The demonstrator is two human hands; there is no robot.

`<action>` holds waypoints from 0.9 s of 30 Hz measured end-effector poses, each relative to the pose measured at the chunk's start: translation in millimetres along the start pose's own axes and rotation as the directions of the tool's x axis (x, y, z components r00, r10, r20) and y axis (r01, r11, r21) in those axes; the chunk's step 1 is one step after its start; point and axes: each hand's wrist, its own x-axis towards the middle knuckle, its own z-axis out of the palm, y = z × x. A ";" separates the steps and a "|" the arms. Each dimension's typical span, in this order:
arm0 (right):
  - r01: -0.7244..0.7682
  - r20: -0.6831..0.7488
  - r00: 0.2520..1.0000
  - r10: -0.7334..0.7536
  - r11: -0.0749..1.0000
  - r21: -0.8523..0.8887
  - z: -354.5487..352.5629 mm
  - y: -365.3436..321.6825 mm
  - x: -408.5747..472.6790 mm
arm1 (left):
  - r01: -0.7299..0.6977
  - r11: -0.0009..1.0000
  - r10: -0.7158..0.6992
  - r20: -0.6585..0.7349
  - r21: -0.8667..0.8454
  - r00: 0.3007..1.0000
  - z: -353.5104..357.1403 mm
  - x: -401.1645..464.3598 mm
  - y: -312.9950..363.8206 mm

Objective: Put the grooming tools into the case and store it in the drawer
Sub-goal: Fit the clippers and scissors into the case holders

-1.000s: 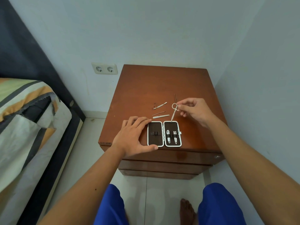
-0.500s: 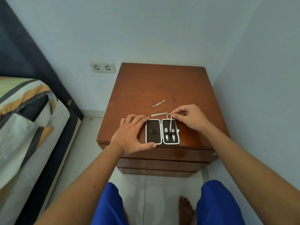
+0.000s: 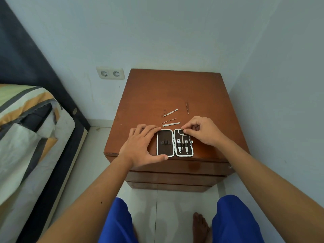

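Brown wood forms the counter (image 3: 175,88), a bedside cabinet whose drawer fronts (image 3: 177,168) are all closed. An open case (image 3: 175,143) with white trim lies flat at its front edge, both halves facing up. The left hand (image 3: 140,146) rests on the case's left side, fingers (image 3: 149,128) spread along the far edge and thumb at the near edge, bracing the case rather than gripping it. The left half holds only its dark loops. In the right half sit two nail clippers (image 3: 179,145), and between them lie small scissors (image 3: 182,136), blades pointing toward the person. The right hand (image 3: 203,130) pinches the scissors' ring handles between thumb and forefinger at the case's far edge. Four loose tools lie on the counter beyond the case: a nail file (image 3: 171,124) just beside it, a thin pick (image 3: 168,121), a cuticle pusher (image 3: 170,112) and tweezers (image 3: 187,106) farther back to the right.
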 end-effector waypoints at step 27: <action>0.151 0.176 0.977 -0.123 0.976 -0.155 5.0 -4.3 -41.3 | -0.001 1.000 0.001 -0.005 0.000 1.000 -1.4 -0.6 1.2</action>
